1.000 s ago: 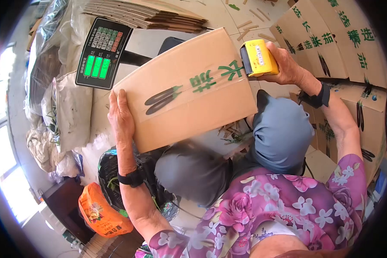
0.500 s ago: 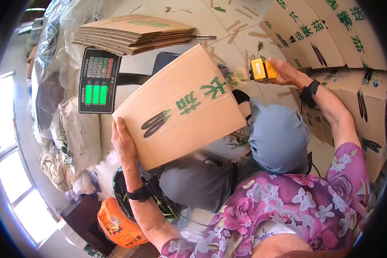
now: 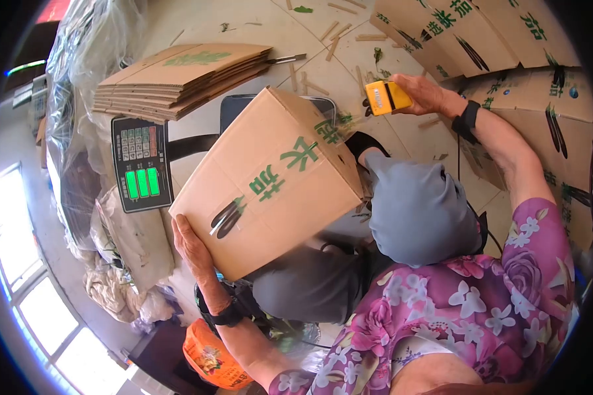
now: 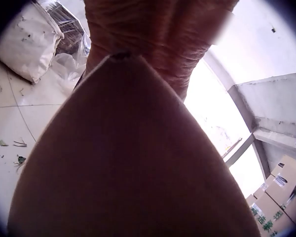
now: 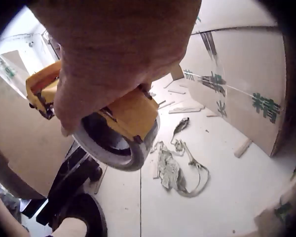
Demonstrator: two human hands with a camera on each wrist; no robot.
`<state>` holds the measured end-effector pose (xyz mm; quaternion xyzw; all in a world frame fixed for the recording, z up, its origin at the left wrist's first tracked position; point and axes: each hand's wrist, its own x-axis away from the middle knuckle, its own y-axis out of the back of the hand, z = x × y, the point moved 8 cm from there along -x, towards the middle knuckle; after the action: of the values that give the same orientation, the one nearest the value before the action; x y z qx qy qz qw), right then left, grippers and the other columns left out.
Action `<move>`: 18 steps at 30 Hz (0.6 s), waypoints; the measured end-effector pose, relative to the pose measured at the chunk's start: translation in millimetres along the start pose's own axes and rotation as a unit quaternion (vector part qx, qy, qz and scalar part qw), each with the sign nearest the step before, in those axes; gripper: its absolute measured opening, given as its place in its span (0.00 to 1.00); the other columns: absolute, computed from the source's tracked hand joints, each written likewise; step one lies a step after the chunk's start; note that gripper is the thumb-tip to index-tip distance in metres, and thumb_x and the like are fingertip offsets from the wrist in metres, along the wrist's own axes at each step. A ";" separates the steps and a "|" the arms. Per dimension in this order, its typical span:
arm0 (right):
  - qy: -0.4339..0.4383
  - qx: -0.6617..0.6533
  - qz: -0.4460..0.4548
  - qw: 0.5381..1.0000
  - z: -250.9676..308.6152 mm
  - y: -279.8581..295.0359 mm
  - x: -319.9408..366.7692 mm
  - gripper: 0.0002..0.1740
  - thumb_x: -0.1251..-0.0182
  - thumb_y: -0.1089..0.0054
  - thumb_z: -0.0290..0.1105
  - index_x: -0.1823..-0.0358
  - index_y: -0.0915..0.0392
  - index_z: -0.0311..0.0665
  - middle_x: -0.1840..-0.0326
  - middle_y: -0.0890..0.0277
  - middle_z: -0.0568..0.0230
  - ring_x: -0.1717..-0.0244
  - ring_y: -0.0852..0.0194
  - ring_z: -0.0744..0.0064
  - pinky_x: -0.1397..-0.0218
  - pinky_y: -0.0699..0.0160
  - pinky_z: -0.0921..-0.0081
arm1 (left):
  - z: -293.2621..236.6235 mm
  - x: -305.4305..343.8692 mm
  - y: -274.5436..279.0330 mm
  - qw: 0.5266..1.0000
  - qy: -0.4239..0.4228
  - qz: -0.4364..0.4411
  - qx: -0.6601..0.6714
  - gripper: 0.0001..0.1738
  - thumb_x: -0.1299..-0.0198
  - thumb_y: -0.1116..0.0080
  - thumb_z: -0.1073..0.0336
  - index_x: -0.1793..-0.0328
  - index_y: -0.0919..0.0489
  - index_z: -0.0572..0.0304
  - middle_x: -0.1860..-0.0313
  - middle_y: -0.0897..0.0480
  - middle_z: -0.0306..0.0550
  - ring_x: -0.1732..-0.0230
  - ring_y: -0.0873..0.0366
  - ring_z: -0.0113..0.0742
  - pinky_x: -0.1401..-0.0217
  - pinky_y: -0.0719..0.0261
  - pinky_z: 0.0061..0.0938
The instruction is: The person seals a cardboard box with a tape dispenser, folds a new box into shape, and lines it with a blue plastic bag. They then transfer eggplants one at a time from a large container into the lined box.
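Note:
A cardboard carton point(image 3: 244, 191) printed with green characters and dark eggplants leans tilted across the person's lap in the head view. The left hand point(image 3: 192, 245) lies with extended fingers against its lower left edge. In the left wrist view, the palm point(image 4: 148, 39) shows above the carton's dark, shaded corner point(image 4: 128, 148). Beyond the carton's far right end, the right hand point(image 3: 425, 94) grips a yellow tape dispenser point(image 3: 385, 97), held apart from the carton. The dispenser's roll of tape point(image 5: 113, 143) shows under the fingers in the right wrist view.
A scale display point(image 3: 138, 164) with green digits stands left of the carton, its dark platform point(image 3: 237, 108) behind. Flattened cartons point(image 3: 178, 76) are stacked beyond. Printed cartons point(image 3: 534, 112) stand at right. An orange bag point(image 3: 211, 355) sits lower left. Cardboard strips point(image 3: 333, 46) litter the floor.
The right hand has drawn the tape dispenser away from the carton's upper right edge. The carton has tipped so its right end face shows. The left hand stays on its left edge.

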<state>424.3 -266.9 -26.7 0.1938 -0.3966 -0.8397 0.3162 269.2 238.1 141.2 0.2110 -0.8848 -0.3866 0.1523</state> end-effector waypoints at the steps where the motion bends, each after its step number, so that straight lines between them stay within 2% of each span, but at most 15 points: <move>1: 0.020 0.005 0.018 1.000 8.7 1.2 -5.0 0.33 0.46 0.26 0.42 0.47 0.37 0.36 0.55 0.27 0.46 0.53 0.26 0.37 0.55 0.23 0.55 | -0.9 0.5 -0.1 1.000 0.006 -0.003 -0.001 0.32 0.22 0.64 0.47 0.42 0.24 0.74 0.51 0.18 0.56 0.51 0.24 0.43 0.43 0.28 0.34; 3: 0.045 0.027 0.053 0.997 15.6 -6.6 -10.4 0.33 0.46 0.26 0.39 0.46 0.37 0.33 0.59 0.29 0.46 0.55 0.26 0.40 0.55 0.25 0.57 | 3.8 -0.3 1.7 1.000 0.011 0.003 -0.001 0.32 0.23 0.63 0.47 0.41 0.24 0.75 0.50 0.19 0.57 0.51 0.24 0.43 0.42 0.28 0.34; 7: 0.015 0.057 0.099 0.993 51.8 -6.0 -45.4 0.29 0.47 0.28 0.34 0.50 0.37 0.33 0.59 0.27 0.48 0.56 0.24 0.42 0.56 0.23 0.57 | 10.8 -0.9 3.0 0.999 0.019 0.007 0.028 0.32 0.23 0.63 0.46 0.40 0.25 0.75 0.50 0.19 0.55 0.50 0.24 0.40 0.43 0.28 0.33; 9: -0.006 0.141 0.173 0.975 78.0 -6.1 -61.6 0.24 0.48 0.31 0.29 0.54 0.36 0.33 0.61 0.26 0.49 0.61 0.21 0.45 0.58 0.22 0.56 | 9.4 0.4 2.6 1.000 0.016 0.003 0.027 0.33 0.23 0.62 0.46 0.40 0.25 0.75 0.50 0.19 0.55 0.51 0.24 0.39 0.43 0.28 0.32; 12: -0.019 0.153 0.196 0.968 99.9 -3.9 -74.8 0.20 0.48 0.34 0.25 0.56 0.35 0.33 0.65 0.25 0.50 0.65 0.20 0.45 0.61 0.21 0.56 | 7.4 0.9 3.3 0.999 0.022 -0.011 0.027 0.33 0.23 0.61 0.46 0.40 0.25 0.75 0.50 0.19 0.54 0.52 0.25 0.38 0.44 0.27 0.32; 13: 0.016 0.168 0.177 0.970 107.0 -3.2 -74.9 0.18 0.47 0.35 0.25 0.56 0.33 0.34 0.67 0.24 0.53 0.65 0.18 0.50 0.64 0.22 0.56 | 7.1 1.3 3.9 0.999 0.025 -0.013 0.023 0.33 0.23 0.61 0.45 0.40 0.25 0.76 0.50 0.19 0.54 0.52 0.25 0.38 0.44 0.27 0.31; 14: 0.015 0.166 0.181 0.969 112.1 -9.9 -80.5 0.18 0.47 0.35 0.25 0.56 0.33 0.34 0.67 0.24 0.53 0.65 0.18 0.50 0.64 0.22 0.56 | 6.8 0.8 2.6 0.999 0.029 -0.010 0.023 0.33 0.23 0.61 0.45 0.40 0.25 0.76 0.50 0.19 0.54 0.52 0.25 0.38 0.44 0.27 0.31; 16: 0.073 0.362 0.219 0.903 125.0 -36.7 -91.9 0.11 0.44 0.39 0.32 0.61 0.23 0.36 0.68 0.25 0.65 0.62 0.19 0.66 0.66 0.19 0.64 | 8.6 0.4 1.3 0.999 0.040 -0.008 0.031 0.34 0.24 0.61 0.45 0.39 0.25 0.76 0.49 0.19 0.54 0.50 0.25 0.38 0.43 0.27 0.31; 18: 0.218 0.369 0.044 0.902 149.1 -44.2 -89.0 0.08 0.43 0.40 0.36 0.67 0.19 0.40 0.71 0.25 0.69 0.65 0.22 0.71 0.68 0.22 0.64 | 10.9 1.8 0.2 0.998 0.049 -0.013 0.039 0.34 0.24 0.61 0.45 0.39 0.25 0.77 0.48 0.19 0.55 0.49 0.25 0.39 0.42 0.28 0.31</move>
<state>386.2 -103.4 36.1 0.4573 -0.6073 -0.5554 0.3371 262.8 244.1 134.4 0.2470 -0.8879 -0.3431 0.1817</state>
